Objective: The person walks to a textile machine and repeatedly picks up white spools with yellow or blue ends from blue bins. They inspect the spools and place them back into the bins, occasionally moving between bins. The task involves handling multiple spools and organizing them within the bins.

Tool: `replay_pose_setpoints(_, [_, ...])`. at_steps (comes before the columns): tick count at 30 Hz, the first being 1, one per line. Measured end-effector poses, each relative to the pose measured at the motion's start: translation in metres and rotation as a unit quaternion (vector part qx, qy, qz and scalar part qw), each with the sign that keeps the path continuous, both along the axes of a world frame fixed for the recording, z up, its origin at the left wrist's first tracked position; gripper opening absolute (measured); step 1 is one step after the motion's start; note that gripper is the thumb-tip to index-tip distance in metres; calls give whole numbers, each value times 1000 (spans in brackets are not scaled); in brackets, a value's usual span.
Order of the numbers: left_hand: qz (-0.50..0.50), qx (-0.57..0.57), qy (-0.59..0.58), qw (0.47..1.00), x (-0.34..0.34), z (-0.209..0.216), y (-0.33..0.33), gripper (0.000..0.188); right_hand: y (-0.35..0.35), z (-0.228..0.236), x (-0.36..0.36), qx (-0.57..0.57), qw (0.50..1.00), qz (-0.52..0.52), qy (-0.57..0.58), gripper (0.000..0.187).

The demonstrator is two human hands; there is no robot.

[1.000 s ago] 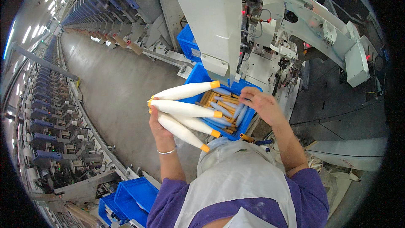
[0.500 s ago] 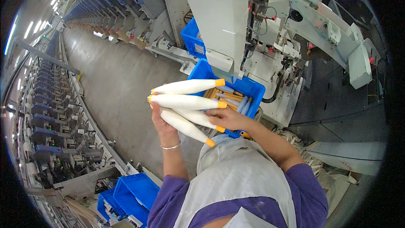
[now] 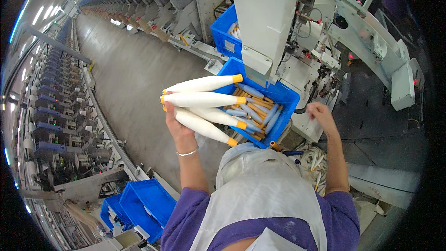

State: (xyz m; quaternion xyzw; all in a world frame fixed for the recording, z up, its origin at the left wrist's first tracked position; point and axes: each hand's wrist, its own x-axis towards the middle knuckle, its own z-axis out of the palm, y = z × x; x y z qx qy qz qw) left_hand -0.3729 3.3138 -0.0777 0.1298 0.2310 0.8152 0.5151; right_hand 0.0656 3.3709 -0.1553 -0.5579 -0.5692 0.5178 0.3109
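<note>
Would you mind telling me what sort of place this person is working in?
Most likely a textile spinning or winding mill. The left hand holds white yarn bobbins with orange tips, a blue crate holds empty tubes, and long rows of identical machines line a grey aisle.

Four white yarn bobbins (image 3: 204,104) with orange tips, fanned out, lie roughly level above the blue bin (image 3: 283,97).

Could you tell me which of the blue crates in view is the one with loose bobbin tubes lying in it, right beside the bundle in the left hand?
The blue crate directly ahead, under the white machine column, touching the yarn bobbins.
</note>
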Motion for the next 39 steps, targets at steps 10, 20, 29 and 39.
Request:
replay_pose_setpoints(10, [-58,55,9,997,28,-2,10,43,-44,44,-229,-310,742,386,451,40])
replay_pose_setpoints(20, [108,57,25,992,-5,3,-3,48,-41,14,-106,-320,898,193,230,23])
replay_pose_setpoints(29, [124,-3,95,988,16,33,-5,48,-56,59,-119,270,938,204,-75,37])
replay_pose_setpoints(39, [114,-75,98,986,43,29,-19,54,-75,63,-248,354,887,245,-168,38])
